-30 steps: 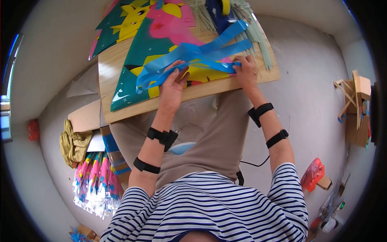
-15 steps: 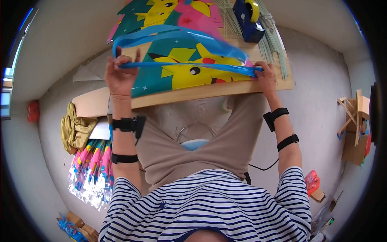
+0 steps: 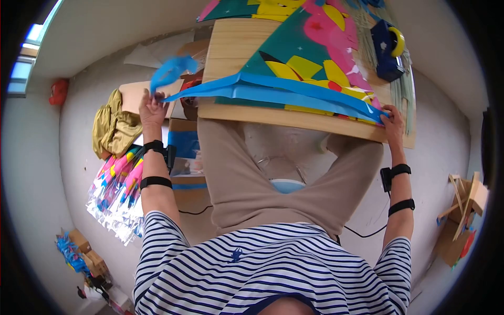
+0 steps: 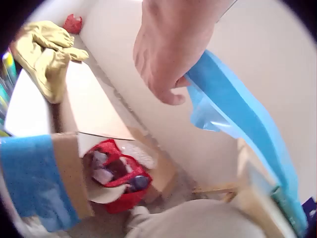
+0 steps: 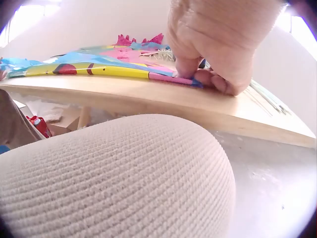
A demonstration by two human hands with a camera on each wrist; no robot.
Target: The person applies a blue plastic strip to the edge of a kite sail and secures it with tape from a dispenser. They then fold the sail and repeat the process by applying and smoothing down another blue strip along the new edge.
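Observation:
A long blue plastic ribbon [image 3: 294,93] is stretched along the near edge of a kite-like printed sheet [image 3: 296,55], teal, pink and yellow with a cartoon face. My left hand [image 3: 153,111], out beyond the table's left edge, grips the ribbon, and a loose loop of it flies up above the fingers. In the left wrist view the ribbon [image 4: 242,109] runs from this hand toward the table. At the sheet's right corner my right hand [image 3: 394,127] pinches the ribbon's other end against the tabletop, its fingertips low on the wood in the right wrist view.
A blue tape dispenser [image 3: 386,55] with yellow tape stands at the table's right, among thin pale sticks [image 3: 364,32]. Another printed sheet [image 3: 236,9] lies at the back. Left of the table are cardboard boxes [image 3: 189,194], a gold cloth [image 3: 111,126] and a red bag [image 4: 131,198].
My left hand has moved far left past the table edge, drawing the bunched ribbon out into a long straight run. The right hand keeps hold of its end by the sheet's right corner.

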